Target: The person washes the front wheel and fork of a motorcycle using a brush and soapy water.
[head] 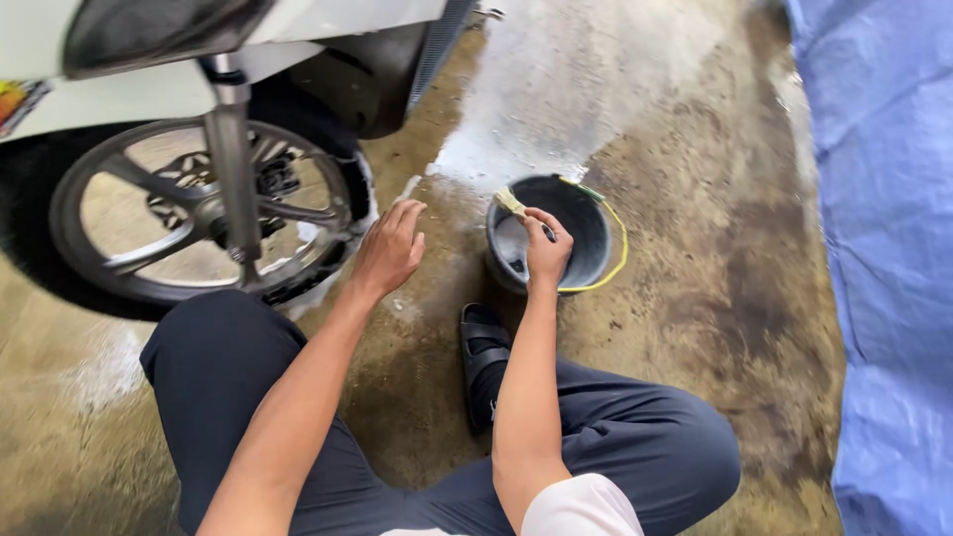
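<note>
Gripping a brush [512, 203] over the bucket [596, 260], the right hand [546, 248] hides its handle; left hand [389, 248] hangs open.

- I am seeing just one label: a small sticker [18, 102] sitting at the far left edge on the scooter's white body panel [129, 94], above the front wheel; it is showing yellow, orange and red patches, cut off by the frame.

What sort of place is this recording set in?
Probably an outdoor or garage wash spot for motorbikes: a wet, soapy concrete floor, a scooter's front wheel, and a dark bucket into which the right hand dips a brush.
</note>
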